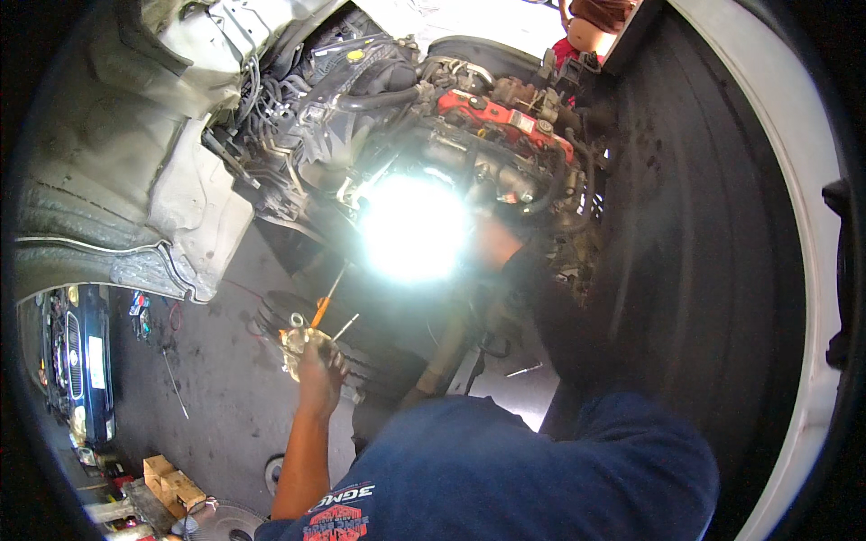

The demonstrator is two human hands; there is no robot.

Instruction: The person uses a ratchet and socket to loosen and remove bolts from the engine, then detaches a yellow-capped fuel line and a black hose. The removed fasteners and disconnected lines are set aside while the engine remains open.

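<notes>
My left hand (321, 359) is closed around a shiny, yellowish metal part (296, 344), low and left of the engine. An orange-handled screwdriver (321, 310) juts up from the same grip, its thin shaft pointing at the engine. Beside it sticks out a slim silver rod (346, 326), whose kind I cannot make out. My right hand (498, 242) reaches to the near side of the engine (487, 162), next to a glaring white light (415, 227). Glare and shadow hide its fingers and anything they touch.
A red engine cover (496, 115) lies beyond the light. Pale body panels (171, 171) stand at the left. On the dark floor are a long thin rod (175, 384) and a small silver tool (523, 370). Cardboard boxes (171, 487) sit lower left, below a blue car (88, 361).
</notes>
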